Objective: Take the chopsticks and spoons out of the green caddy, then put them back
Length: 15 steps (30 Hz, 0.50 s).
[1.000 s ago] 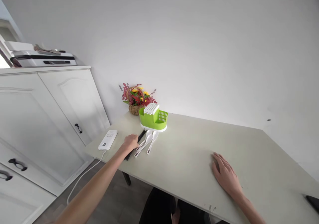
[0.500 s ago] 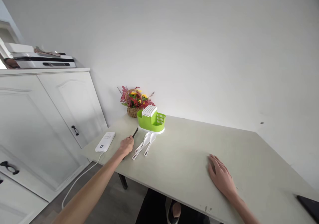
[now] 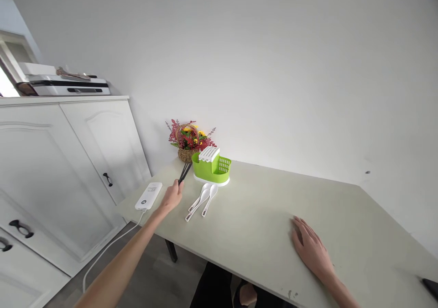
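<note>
We've got black chopsticks (image 3: 184, 174) pinched in our L hand (image 3: 173, 195), tips aimed away from us, nr the L end of the green caddy (image 3: 205, 171); can't tell if they touch it. R hand (image 3: 313, 251) lies palm down on the table (image 3: 253, 207), fingers together, thumb a bit apart, not far from the front edge. Btwn it & the 3 white spoons (image 3: 204, 195) we've a wide stretch for moving. L side's tighter: white power bank (image 3: 149, 195) just L of our L hand, by the L edge, spoons to its R. Caddy & flower basket (image 3: 187, 156) sit at the back, nr the wall (image 3: 273, 93). Surface is pale, w/ dark scuffs (image 3: 290, 294) at the front edge; a dark object (image 3: 431, 288), partly cut off, far R. White cabinet (image 3: 112, 139) stands past the L edge; floor (image 3: 150, 258) is grey.
</note>
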Tool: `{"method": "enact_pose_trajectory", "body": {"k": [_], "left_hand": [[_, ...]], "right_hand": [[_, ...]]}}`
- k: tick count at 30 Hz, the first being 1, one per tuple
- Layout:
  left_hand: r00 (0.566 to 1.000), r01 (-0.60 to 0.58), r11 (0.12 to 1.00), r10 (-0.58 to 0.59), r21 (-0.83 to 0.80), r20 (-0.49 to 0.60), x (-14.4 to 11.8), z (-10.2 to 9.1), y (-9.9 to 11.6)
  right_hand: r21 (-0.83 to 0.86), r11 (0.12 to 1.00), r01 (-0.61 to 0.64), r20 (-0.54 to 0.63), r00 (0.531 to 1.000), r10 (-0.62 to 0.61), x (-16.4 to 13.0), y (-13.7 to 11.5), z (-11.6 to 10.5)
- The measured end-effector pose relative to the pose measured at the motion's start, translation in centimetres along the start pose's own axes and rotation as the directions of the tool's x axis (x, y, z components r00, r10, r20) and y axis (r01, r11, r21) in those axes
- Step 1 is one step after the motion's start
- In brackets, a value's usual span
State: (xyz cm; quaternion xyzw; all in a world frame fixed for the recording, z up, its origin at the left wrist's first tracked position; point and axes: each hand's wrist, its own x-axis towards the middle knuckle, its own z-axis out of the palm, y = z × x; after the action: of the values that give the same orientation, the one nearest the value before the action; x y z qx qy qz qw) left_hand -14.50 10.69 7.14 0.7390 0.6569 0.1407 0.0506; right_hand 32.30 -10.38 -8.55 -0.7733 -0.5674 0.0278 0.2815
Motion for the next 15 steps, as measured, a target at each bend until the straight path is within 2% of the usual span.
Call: {"method": "enact_pose_trajectory", "body": {"k": [4, 7, 11, 15], "left_hand": [[0.992, -0.119, 0.979, 0.125, -0.163, 0.025, -1.7, -0.1, 3.6], [0.963, -0.242, 0.927, 0.265, -0.286, 0.046, -4.5, 1.1, 7.4], [0.925, -0.353, 0.931, 0.362, -0.095, 0.112, -7.4, 4.0, 12.1], [0.895, -0.419, 0.901, 0.39, 0.11, 0.215, -8.1, 7.0, 15.3]], "right_hand": [[-0.006, 1.0, 0.009, 0.002, 1.0, -0.009, 0.1, 0.2, 0.2], [-0.006, 1.0, 0.009, 0.001, 1.0, -0.009, 0.2, 0.2, 0.3], [0.005, 1.0, -0.005, 0.007, 1.0, 0.005, 0.2, 0.1, 0.2], [0.01, 1.0, -0.01, 0.01, 1.0, 0.01, 0.1, 0.0, 0.1]]}}
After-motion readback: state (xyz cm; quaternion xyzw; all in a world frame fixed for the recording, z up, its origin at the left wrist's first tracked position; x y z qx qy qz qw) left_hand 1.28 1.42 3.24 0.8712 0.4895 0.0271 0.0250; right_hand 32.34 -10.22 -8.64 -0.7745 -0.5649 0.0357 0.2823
